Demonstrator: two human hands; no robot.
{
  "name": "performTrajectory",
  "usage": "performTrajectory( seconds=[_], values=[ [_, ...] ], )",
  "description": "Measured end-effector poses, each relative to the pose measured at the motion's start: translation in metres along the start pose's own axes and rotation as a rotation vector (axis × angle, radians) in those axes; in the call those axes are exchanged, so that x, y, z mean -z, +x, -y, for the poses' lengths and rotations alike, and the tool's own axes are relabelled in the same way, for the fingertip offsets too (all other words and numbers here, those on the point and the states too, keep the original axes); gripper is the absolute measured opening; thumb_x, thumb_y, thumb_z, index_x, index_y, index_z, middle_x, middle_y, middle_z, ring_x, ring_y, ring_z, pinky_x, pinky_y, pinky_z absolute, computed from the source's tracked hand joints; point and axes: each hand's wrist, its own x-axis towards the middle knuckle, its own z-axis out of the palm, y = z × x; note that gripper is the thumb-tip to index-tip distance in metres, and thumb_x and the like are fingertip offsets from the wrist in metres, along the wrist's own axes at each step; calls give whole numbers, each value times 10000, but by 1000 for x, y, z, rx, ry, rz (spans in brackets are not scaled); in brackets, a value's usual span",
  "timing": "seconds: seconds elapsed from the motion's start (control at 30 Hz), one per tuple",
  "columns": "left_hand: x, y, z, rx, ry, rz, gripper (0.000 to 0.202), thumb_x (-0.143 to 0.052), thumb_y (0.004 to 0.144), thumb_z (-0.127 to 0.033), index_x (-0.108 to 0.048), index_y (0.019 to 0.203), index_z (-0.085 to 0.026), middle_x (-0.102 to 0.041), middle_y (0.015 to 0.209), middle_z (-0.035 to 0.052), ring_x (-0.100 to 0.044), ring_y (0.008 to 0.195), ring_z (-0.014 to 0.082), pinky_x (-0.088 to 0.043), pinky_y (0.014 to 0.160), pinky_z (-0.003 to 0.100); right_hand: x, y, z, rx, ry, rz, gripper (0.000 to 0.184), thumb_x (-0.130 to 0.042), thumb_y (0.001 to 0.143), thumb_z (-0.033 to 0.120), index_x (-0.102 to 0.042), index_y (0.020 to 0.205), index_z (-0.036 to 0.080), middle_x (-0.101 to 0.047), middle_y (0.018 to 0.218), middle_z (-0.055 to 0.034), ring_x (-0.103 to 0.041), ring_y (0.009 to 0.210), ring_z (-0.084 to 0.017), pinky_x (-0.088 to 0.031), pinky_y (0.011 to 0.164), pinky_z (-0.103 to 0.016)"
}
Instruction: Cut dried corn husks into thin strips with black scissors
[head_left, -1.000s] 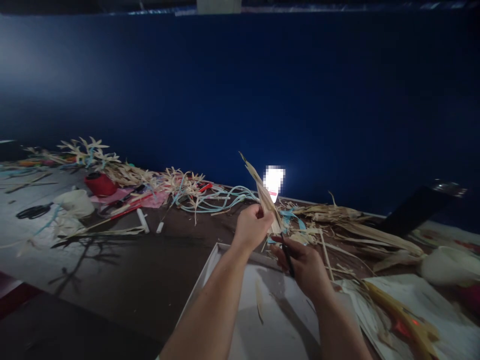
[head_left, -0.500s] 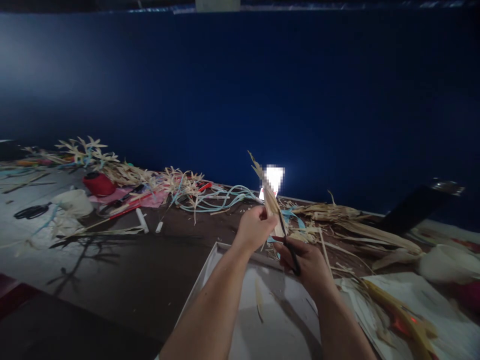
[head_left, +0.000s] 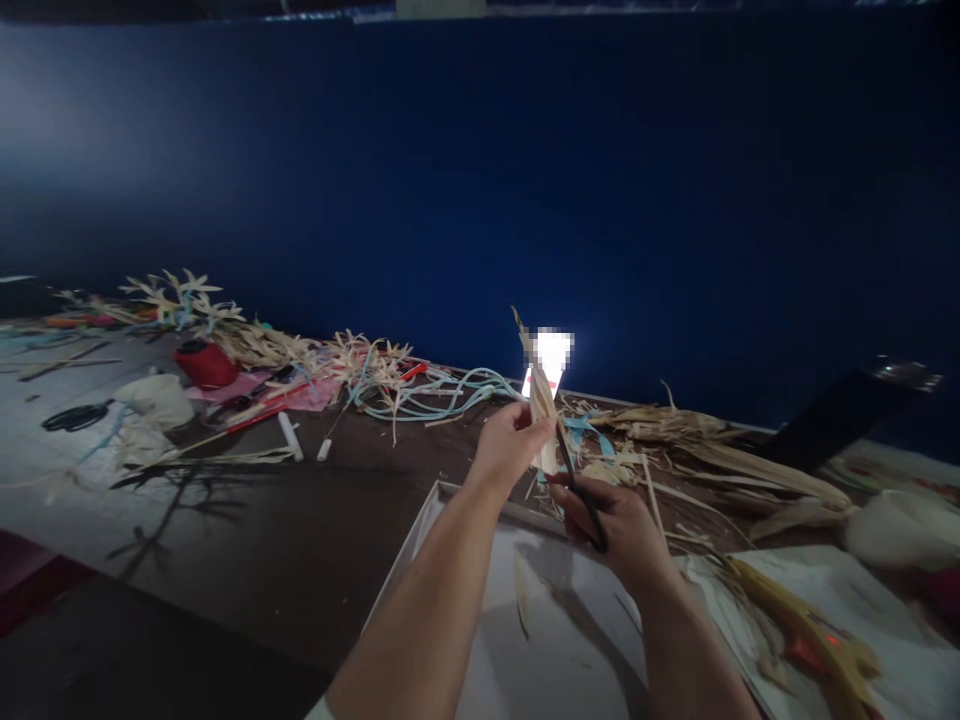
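At centre frame a husk [head_left: 538, 398] is pinched upright in the closed left hand [head_left: 510, 447]. Scissors [head_left: 579, 487] are gripped in the right hand [head_left: 613, 518], blades against it. The husk is best held taut, with fingers kept clear.

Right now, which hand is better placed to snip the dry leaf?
Probably the right hand: it holds the scissors, with their blades against the dry leaf. The left hand pinches that leaf upright, so it is busy steadying it.

The husk strip [head_left: 538, 398] stands more upright; scissors [head_left: 578, 487] seemingly cut deeper.
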Motion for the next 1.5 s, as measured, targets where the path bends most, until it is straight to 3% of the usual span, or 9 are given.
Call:
performTrajectory(
  seconds=[0.3,0.63,1.17,1.4,1.5],
  values=[
    [-4,5,10,-28,-117,-173,242,-603,674,-365,-604,768,-143,-567,647,-4,-491,586,99,-375,570,208,-5,-3,7,-36,-17,4,451,-684,637,394,-654,985,108,-474,455,36,-378,429,-79,-258,414,-210],
    [-5,2,5,45,-90,-172,221,-616,650,-335,-587,740,-135,-557,647,6,-486,553,93,-379,519,202,-6,-4,8,3,-14,-19,402,-681,641,391,-680,941,122,-459,432,33,-357,417,-77,-233,404,-208],
    [-11,1,3,150,-313,-164,182,-628,605,-271,-544,685,-130,-526,605,-5,-488,509,92,-388,484,214,-9,-4,10,-19,4,-73,431,-698,613,388,-673,950,120,-466,442,35,-373,414,-82,-254,399,-213],
    [-5,7,6,39,-220,-258,172,-601,634,-287,-542,692,-137,-522,593,-16,-478,519,85,-372,500,197,-7,-1,3,-32,23,-6,466,-716,609,373,-653,1003,132,-497,498,30,-442,466,-106,-317,442,-230],
    [0,10,8,-1,-173,-314,177,-590,644,-295,-554,720,-139,-529,605,-18,-478,535,85,-381,522,195,-3,1,2,-16,31,-67,478,-720,599,404,-654,989,136,-525,520,16,-476,483,-124,-351,446,-240]
  ],
)
